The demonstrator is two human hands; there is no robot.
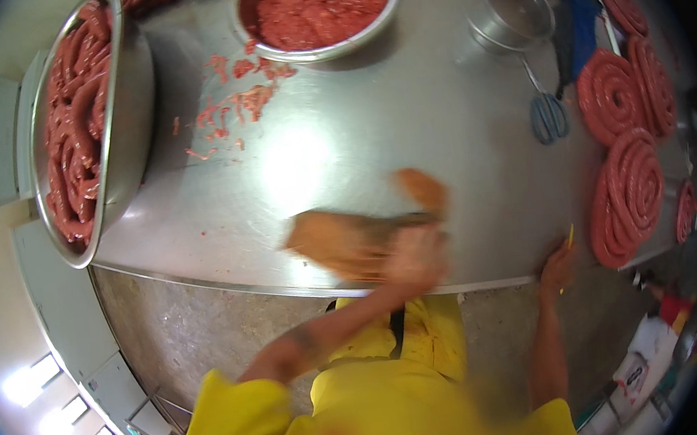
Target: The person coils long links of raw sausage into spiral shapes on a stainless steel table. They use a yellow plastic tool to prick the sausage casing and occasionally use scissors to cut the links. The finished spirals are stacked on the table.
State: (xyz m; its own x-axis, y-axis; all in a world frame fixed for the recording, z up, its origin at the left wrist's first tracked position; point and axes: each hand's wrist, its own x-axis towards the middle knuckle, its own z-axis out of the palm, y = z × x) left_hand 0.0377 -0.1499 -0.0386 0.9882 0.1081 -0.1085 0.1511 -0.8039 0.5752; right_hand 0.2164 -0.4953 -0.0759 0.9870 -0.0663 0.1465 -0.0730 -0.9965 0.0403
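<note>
My left hand is pressed onto a brown-orange cloth near the table's front edge. Motion smears both the hand and the cloth, whose far corner is lifted toward the upper right. At the front edge farther right, my right hand is closed around a thin yellow object, whose tip pokes out past the fingers; its kind does not show. Small scraps of raw meat lie scattered on the steel table beyond the cloth.
A large steel basin of sausages stands at left. A bowl of ground meat, a steel pot and blue-handled scissors sit farther back. Coiled sausages line the right side. Another person is at lower right.
</note>
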